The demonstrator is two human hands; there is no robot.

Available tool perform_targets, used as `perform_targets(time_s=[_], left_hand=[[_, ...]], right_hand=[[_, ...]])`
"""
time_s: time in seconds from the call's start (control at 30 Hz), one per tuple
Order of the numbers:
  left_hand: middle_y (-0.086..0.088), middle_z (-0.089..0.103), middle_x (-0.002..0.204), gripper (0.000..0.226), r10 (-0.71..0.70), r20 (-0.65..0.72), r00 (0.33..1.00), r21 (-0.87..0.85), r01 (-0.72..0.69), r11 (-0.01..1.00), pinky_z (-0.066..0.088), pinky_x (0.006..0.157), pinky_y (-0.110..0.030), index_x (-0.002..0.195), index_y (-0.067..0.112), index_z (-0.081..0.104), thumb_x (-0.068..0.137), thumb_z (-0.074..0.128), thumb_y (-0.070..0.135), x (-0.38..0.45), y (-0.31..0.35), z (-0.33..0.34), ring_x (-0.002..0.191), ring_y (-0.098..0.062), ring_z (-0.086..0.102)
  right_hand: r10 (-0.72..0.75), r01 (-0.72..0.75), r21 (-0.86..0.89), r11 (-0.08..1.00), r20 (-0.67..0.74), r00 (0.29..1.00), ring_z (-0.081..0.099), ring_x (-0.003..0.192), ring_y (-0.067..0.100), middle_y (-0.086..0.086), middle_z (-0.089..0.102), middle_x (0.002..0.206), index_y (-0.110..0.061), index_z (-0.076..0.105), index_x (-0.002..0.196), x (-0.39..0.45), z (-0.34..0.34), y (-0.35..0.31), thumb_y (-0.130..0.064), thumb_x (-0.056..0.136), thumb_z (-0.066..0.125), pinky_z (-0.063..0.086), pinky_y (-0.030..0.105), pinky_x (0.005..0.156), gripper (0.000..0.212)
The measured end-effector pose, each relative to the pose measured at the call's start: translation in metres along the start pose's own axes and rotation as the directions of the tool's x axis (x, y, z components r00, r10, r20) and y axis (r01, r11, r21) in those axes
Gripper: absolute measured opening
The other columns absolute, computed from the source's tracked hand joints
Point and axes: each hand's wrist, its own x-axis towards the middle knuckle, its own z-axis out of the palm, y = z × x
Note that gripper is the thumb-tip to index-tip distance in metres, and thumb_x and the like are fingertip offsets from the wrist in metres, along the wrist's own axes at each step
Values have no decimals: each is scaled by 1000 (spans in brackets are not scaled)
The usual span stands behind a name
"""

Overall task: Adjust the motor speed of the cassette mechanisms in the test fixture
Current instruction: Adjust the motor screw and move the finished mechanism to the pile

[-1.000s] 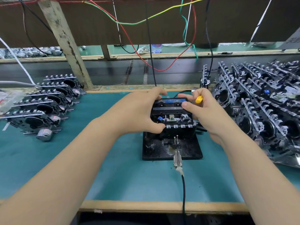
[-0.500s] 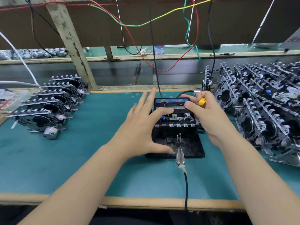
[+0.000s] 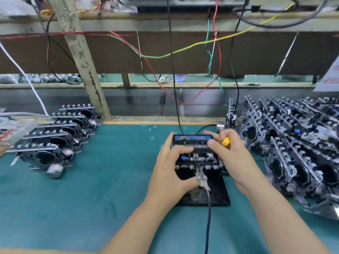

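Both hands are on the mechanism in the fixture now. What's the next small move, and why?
Probably bring the yellow-handled screwdriver, gripped idle in the right hand, down to the seated black cassette mechanism. The left hand already steadies it on the black test fixture and the silver probe clip.

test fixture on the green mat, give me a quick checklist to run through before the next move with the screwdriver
1. Cassette mechanism seated on the test fixture: ok, it sits on the black block, though how firmly it is locked in cannot be told.
2. Left hand steadying the mechanism: ok, fingers on top, thumb at the front.
3. Screwdriver in the right hand: ok, yellow handle held in the curled fingers; tip hidden.
4. Tip lined up with the adjuster: cannot tell, neither shows.
5. Probe clip touching the mechanism's front: cannot tell, it reaches the edge but the contact is unclear.
6. Black cable out of the hands' way: ok, it runs toward the viewer between the arms.
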Motion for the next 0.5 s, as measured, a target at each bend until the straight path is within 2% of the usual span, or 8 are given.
perform_targets(time_s=[0.07, 0.13, 0.2, 0.23, 0.3, 0.4, 0.47, 0.5], left_hand=[[43, 7, 156, 65, 40, 6, 999, -34, -40, 999, 26, 100, -1, 111, 60, 52, 62, 90, 40, -4, -4, -1, 142, 12, 25], [41, 10, 156, 60, 42, 10, 999, -105, -41, 994, 34, 109, -17, 111, 60, 55, 62, 87, 46, 0, -3, -3, 143, 10, 25], [23, 24, 161, 56, -77, 12, 997, -213, 78, 974, 34, 116, -31, 110, 57, 59, 66, 87, 36, 10, 5, -9, 145, -3, 31], [11, 34, 159, 62, -83, 102, 991, -307, 110, 945, 32, 117, -35, 115, 54, 60, 65, 85, 26, 6, 5, -17, 144, -13, 36], [-1, 42, 154, 65, -128, 119, 985, -403, 165, 900, 30, 116, -38, 119, 47, 60, 65, 79, 15, 11, 3, -24, 142, -23, 38], [20, 18, 163, 43, -21, -15, 1000, -208, 17, 978, 25, 120, -34, 99, 56, 60, 76, 83, 28, 14, 10, -10, 150, -8, 24], [38, 1, 159, 57, 97, -2, 995, -29, -97, 995, 26, 118, -29, 113, 61, 53, 69, 84, 44, 5, 1, -4, 149, 4, 16], [44, -1, 156, 62, 101, -22, 995, -28, -102, 994, 28, 116, -29, 115, 62, 49, 66, 84, 45, 1, 0, -2, 148, 6, 16]], right_hand=[[-24, 23, -75, 997, -11, 1000, 62, 112, -9, -19, 71, 119, -17, 39, 88, -3, -2, -1, -6, 95, 63, 44, 29, 104, 28], [-95, 90, -156, 984, -26, 995, 62, 112, -8, -23, 71, 118, -19, 40, 86, -5, -4, -4, -5, 92, 68, 46, 31, 99, 31], [-189, 172, -235, 957, -50, 981, 64, 105, -6, -20, 74, 109, -14, 39, 85, -9, -7, -6, -4, 92, 68, 45, 35, 98, 31], [-215, 194, -258, 946, -56, 975, 66, 99, -4, -15, 77, 101, -11, 39, 84, -12, -8, -7, -5, 93, 65, 45, 36, 96, 29], [-214, 200, -260, 945, -28, 976, 70, 92, 1, -6, 79, 89, -8, 39, 85, -18, -8, -9, -8, 96, 62, 46, 38, 96, 25], [-181, 172, -211, 962, -26, 983, 71, 98, 8, 2, 79, 88, -5, 37, 90, -26, -7, -11, -10, 97, 57, 45, 45, 101, 21], [-199, 190, -226, 955, -15, 980, 70, 100, 17, -2, 78, 94, -9, 38, 92, -31, -8, -15, -25, 98, 52, 44, 48, 101, 22], [-200, 195, -252, 948, 4, 980, 69, 100, 22, -7, 78, 97, -12, 40, 93, -33, -8, -19, -36, 96, 48, 45, 47, 99, 25]])
